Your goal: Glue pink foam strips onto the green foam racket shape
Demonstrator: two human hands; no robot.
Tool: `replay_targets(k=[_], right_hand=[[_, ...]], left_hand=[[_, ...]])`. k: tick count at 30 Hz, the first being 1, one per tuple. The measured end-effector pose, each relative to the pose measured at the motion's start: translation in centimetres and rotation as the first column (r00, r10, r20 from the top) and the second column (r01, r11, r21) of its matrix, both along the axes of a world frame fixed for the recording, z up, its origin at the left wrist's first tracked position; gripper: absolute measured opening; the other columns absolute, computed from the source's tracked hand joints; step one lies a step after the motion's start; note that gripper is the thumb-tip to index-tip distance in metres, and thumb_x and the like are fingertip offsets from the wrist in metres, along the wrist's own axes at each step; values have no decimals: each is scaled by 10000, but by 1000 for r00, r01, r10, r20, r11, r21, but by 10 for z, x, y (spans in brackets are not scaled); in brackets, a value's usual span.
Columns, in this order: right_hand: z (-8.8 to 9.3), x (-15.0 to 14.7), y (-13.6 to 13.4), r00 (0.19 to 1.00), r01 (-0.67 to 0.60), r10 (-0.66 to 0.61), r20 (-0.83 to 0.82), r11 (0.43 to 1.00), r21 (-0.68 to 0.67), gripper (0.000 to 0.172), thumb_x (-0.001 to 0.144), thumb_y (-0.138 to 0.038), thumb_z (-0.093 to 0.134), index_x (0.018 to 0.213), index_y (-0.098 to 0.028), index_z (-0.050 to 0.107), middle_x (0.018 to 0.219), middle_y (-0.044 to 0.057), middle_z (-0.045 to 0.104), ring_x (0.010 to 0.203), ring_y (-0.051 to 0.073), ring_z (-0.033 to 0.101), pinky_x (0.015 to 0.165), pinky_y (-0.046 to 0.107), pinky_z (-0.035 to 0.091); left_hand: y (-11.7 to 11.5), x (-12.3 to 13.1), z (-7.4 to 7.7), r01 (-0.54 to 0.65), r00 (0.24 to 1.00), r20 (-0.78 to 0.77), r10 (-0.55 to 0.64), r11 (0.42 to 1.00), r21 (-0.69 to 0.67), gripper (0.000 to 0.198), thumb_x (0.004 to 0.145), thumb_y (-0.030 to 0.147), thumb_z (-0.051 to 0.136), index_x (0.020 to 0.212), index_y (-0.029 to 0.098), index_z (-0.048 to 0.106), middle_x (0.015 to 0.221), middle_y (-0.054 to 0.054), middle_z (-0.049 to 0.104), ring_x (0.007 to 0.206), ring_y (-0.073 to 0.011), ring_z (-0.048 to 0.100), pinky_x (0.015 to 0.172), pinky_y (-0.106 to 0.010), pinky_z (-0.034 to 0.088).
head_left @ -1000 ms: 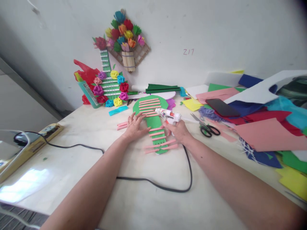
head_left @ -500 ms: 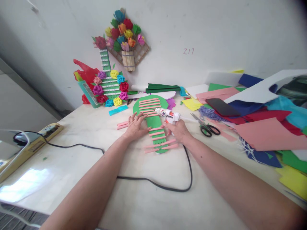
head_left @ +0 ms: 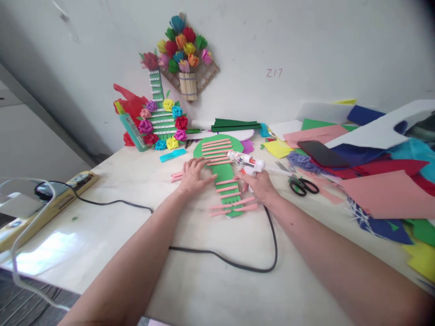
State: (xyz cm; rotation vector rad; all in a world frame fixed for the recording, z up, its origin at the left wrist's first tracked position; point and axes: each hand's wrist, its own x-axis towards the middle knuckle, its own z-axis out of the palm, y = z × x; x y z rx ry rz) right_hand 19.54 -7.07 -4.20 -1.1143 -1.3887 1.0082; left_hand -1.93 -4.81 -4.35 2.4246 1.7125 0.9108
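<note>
A guitar-shaped green cutout (head_left: 221, 172) lies on the table with several pink paper sticks (head_left: 217, 146) laid across its round part and its neck. My right hand (head_left: 260, 184) is wrapped round the handle of a white glue gun (head_left: 248, 164), whose nozzle points left over the lower sticks on the round part. My left hand (head_left: 195, 176) rests at the cutout's left edge, fingers spread, fingertips by the end of a stick. Loose pink sticks (head_left: 176, 176) stick out from behind that hand. More sticks (head_left: 234, 207) cross near the neck's bottom end.
Black-handled scissors (head_left: 301, 184), a phone (head_left: 321, 154) and heaped coloured sheets (head_left: 384, 194) lie at the right. The glue gun's black cord (head_left: 217, 256) loops across the front. A flower-trimmed paper guitar (head_left: 163, 120), a glue bottle (head_left: 132, 131) and a power strip (head_left: 81, 181) are leftward.
The whole view has shifted a little, so things appear further right. My left thumb has drawn back from the neck. The glue gun keeps about the same place over the cutout.
</note>
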Motion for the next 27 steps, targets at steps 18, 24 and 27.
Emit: replay_targets(k=[18,24,27], right_hand=[[2,2,-1,996,76,-77,-48,997,-32,185,628,-316,578,676,-137,577,455,-20,562,326,82,421,376,223,324],[2,2,-1,995,71,-73,-62,997,-33,182,628,-312,573,642,-131,573,507,2,594,335,75,423,369,221,314],[1,2,-1,995,74,-77,-64,996,-49,194,629,-322,573,648,-129,579,467,-7,568,335,80,420,372,223,318]], left_hand=[[-2,-70,38,-325,940,-190,284,915,-241,350,535,595,609,597,254,660,673,-18,651,677,-188,555,548,-247,342],[1,-73,32,-311,936,-242,256,924,-223,282,591,528,602,674,269,674,799,-22,664,730,-205,565,586,-261,352],[2,-74,30,-278,948,-226,226,932,-233,285,627,526,574,694,266,666,819,-19,670,750,-199,573,585,-253,355]])
